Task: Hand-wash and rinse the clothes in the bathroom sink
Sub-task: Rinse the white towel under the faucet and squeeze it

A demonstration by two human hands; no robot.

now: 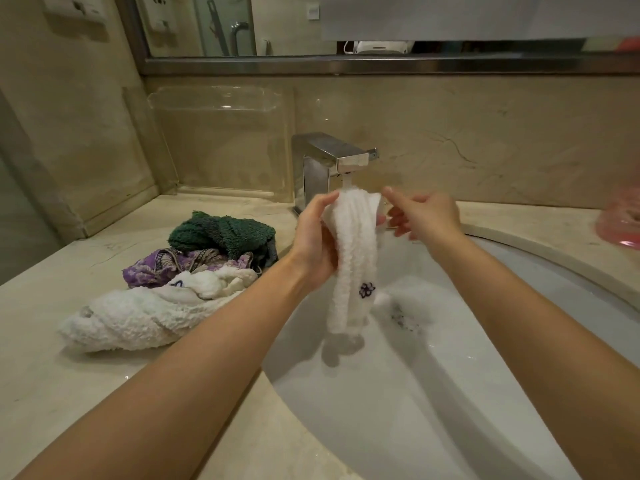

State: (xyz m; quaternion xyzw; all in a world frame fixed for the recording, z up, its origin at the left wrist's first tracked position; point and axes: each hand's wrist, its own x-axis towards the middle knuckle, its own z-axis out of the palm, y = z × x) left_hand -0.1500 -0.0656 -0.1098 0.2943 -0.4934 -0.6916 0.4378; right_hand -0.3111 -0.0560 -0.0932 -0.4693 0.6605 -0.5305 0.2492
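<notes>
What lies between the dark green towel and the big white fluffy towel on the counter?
Head view: a crumpled purple patterned cloth between dark green towel and white fluffy towel.

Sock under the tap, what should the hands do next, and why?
Probably squeeze the sock downward. The left hand and right hand hold its top under the faucet, and it hangs wet over the sink.

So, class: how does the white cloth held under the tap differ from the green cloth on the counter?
The white cloth hangs long from both hands, left hand and right hand, over the sink; the green cloth lies bunched on the counter, untouched. The white one carries a small dark flower; the green one looks plain. Both look fluffy.
</notes>
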